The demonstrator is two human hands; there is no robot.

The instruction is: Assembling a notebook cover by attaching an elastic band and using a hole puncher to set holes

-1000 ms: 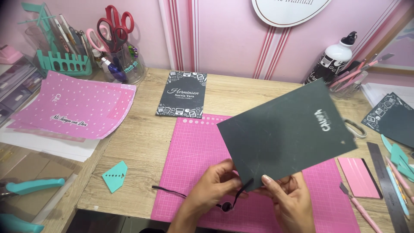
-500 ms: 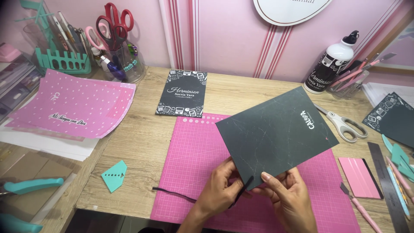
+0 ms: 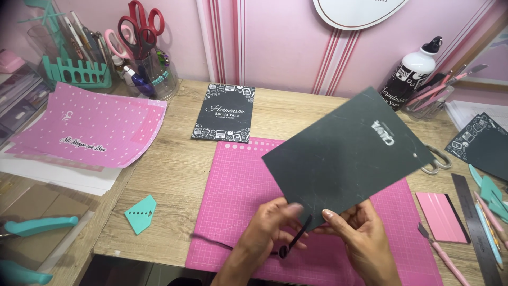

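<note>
A black booklet (image 3: pixel 224 120) with white print lies far on the bench (image 3: pixel 174 169); a pink dotted sheet (image 3: pixel 90 127) lies left. A clear jar (image 3: pixel 151 74) at far left holds scissors; a white bottle (image 3: pixel 410 71) stands far right. Above the pink cutting mat (image 3: pixel 238 201), the right hand (image 3: pixel 360 238) pinches the near corner of the dark card (image 3: pixel 344 153), tilted. The left hand (image 3: pixel 270 230), closed, grips a black cord (image 3: pixel 291 246) just beside that corner.

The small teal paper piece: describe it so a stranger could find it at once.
Start at the pink cutting mat on the wooden desk. Just off its left edge lies the teal paper piece, house-shaped with a row of punched holes, the only teal scrap on bare wood there.
</note>
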